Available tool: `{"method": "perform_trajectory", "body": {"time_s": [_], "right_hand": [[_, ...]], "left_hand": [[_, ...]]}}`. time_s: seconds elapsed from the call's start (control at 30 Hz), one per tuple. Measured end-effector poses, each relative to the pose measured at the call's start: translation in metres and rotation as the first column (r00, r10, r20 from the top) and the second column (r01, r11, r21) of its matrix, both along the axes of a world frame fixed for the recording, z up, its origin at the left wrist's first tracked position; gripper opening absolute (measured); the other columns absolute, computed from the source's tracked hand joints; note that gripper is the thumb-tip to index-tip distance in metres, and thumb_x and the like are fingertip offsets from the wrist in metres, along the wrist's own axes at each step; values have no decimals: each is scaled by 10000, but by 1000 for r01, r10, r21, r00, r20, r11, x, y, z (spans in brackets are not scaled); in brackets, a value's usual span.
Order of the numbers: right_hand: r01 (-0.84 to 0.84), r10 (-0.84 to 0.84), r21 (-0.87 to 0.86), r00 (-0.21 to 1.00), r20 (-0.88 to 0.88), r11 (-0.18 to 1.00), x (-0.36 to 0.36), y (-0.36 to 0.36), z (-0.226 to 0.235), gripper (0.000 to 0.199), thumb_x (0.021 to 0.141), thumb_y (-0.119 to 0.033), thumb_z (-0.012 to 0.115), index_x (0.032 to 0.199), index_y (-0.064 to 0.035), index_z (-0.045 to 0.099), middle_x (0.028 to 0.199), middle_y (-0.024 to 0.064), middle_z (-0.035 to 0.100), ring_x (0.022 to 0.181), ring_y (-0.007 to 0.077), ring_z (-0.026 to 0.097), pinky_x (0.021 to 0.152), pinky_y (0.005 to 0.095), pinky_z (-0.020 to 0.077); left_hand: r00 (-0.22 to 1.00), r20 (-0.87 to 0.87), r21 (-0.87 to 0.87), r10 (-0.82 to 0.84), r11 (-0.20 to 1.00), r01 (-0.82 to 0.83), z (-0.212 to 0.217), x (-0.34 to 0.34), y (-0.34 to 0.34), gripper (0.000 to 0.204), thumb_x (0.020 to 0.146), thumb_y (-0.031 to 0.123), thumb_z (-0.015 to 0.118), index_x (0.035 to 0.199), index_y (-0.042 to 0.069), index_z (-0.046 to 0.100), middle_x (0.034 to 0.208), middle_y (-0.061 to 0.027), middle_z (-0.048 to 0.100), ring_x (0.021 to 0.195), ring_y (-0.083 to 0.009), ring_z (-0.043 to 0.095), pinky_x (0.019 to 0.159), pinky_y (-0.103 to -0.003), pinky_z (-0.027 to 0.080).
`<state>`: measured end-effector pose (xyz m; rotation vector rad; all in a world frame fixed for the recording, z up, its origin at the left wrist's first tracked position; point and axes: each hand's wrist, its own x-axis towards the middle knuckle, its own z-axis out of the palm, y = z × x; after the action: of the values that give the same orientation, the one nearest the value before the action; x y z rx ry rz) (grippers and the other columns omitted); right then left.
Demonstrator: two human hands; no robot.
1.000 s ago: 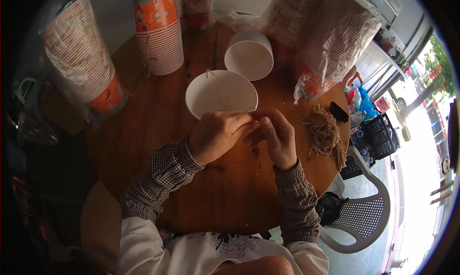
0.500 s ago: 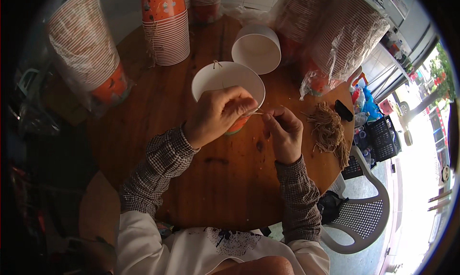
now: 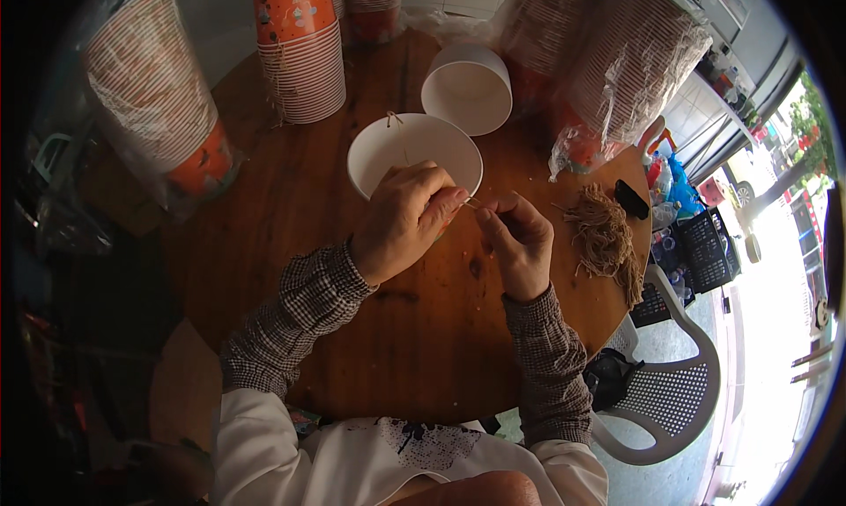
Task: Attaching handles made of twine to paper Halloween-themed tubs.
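A paper bucket (image 3: 370, 158), white inside and orange outside, stands upright on the round wooden table (image 3: 379, 347). A thin tan string (image 3: 404, 140) is tied at its far rim and runs down inside it. My left hand (image 3: 410, 220) is over the near rim, thumb and fingers pinched on string. Just to its right, my right hand (image 3: 520, 242) pinches the same thin strand close to the left thumb. The near side of the bucket is mostly hidden behind my left hand. A loose pile of cut tan strings (image 3: 599, 228) lies right of my right hand.
Another white bucket (image 3: 467, 92) lies tipped behind the first. Nested bucket stacks stand at the left (image 3: 154, 83), back (image 3: 302, 74) and right (image 3: 626, 66), some in clear plastic. A dark object (image 3: 631, 200) sits by the strings. A grey chair (image 3: 665, 400) stands at the right.
My left hand has turned a little and shifted slightly right and down by the near rim. My right hand has moved slightly left, and the gap between the hands is smaller.
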<state>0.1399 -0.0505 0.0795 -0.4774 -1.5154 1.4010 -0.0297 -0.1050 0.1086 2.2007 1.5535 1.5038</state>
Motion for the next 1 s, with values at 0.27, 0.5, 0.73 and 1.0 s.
{"method": "perform_trajectory", "body": {"time_s": [0.27,0.5,0.73,1.0], "right_hand": [[16,-16,13,1000,15,1000,0,0,2,85,881,0,647,950,-9,598,747,-46,586,616,-11,477,528,157,375],[81,-82,20,995,64,996,-2,-1,1,42,898,-35,641,913,-6,615,738,-40,580,644,0,477,555,165,378],[58,-59,9,983,176,998,5,2,0,63,888,-45,658,916,-2,623,710,-40,572,608,0,466,540,174,383],[142,-155,137,983,95,980,-3,1,-4,80,860,-3,672,934,-1,642,698,-53,585,609,-6,473,537,167,385]], "left_hand": [[999,-10,29,-40,999,41,-3,4,-1,86,867,59,631,888,35,550,840,-68,574,828,-249,569,790,-350,443],[997,-72,95,-14,995,21,-5,3,0,88,847,37,641,878,45,559,837,-58,580,829,-242,574,791,-355,438],[984,-172,156,41,988,-14,-1,3,0,94,831,25,648,870,54,567,840,-54,583,828,-239,576,791,-364,434],[975,-214,194,56,981,-13,2,0,1,147,771,-3,681,853,63,578,842,-41,585,825,-236,579,844,-364,433]]}}
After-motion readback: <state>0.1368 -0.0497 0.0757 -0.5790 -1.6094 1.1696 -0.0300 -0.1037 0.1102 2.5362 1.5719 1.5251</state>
